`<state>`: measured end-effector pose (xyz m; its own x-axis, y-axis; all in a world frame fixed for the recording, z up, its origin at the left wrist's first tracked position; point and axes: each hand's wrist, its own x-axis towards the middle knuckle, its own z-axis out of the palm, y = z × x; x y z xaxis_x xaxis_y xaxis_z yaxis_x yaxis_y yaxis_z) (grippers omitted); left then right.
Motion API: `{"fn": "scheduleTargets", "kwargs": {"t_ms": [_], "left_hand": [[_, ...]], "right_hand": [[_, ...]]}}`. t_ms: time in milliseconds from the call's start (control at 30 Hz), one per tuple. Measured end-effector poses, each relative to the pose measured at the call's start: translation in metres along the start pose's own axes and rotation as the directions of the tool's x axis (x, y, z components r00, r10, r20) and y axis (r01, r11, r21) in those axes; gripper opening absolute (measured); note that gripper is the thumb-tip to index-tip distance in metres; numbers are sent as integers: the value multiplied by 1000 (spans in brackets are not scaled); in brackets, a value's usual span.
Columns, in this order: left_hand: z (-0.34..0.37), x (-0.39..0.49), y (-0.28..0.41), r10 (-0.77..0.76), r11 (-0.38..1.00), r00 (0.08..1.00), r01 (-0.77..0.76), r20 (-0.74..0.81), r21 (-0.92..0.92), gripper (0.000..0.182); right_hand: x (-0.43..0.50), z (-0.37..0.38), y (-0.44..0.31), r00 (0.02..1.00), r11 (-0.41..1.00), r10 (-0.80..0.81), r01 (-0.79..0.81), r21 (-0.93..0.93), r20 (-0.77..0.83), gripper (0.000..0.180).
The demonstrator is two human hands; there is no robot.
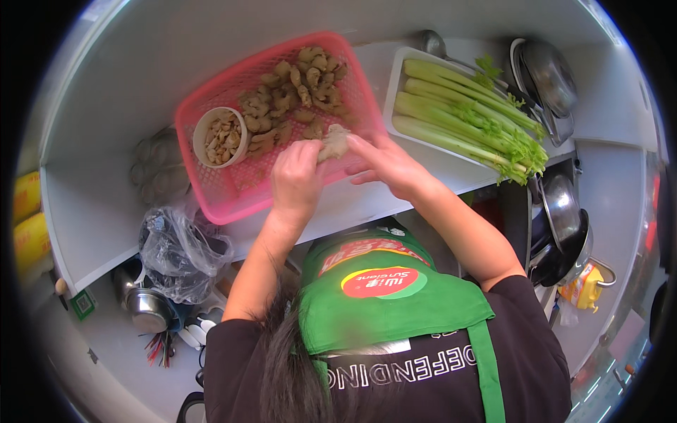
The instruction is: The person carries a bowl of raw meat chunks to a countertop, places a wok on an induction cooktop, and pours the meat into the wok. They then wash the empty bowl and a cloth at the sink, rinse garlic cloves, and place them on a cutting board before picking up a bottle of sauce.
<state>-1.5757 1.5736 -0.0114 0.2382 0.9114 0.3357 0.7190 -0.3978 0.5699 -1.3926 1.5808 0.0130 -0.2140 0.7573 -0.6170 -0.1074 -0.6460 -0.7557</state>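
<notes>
My left hand [296, 182] is closed on a knobbly piece of ginger root [334, 144], held over the front part of a pink plastic basket [211, 214]. At the right side of that piece is my right hand [389, 165], slightly blurred, its fingers spread and the fingertips at or very near the ginger's edge. Behind the hands, a heap of ginger roots [280, 95] fills the back and middle of the basket. A round white tub [197, 141] stands in the basket's left part and holds small pale-brown pieces [223, 138], perhaps garlic cloves or peelings.
Right of the basket, a white tray [392, 92] carries celery stalks [460, 111]. Beyond it lie a metal ladle [433, 43] and a lidded metal pan [547, 79]. Glasses [158, 164] and a clear plastic bag [182, 254] are at left. Pans [563, 211] hang at right.
</notes>
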Motion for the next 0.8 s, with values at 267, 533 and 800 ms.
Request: {"fn": "scheduleTargets", "kwargs": {"t_ms": [267, 533, 800], "left_hand": [[-25, -29, 1, -243, 923, 970, 237, 17, -304, 26], [-17, -48, -28, -453, 701, 858, 511, 242, -497, 16], [-47, -77, -55, -677, -52, 615, 508, 405, -860, 25]], "right_hand": [[28, 25, 5, 973, 1000, 22, -26, 12, 231, 37], [50, 24, 5, 928, 958, -33, 135, -253, 371, 40], [54, 15, 21, 682, 251, -641, 620, -743, 352, 57]]}}
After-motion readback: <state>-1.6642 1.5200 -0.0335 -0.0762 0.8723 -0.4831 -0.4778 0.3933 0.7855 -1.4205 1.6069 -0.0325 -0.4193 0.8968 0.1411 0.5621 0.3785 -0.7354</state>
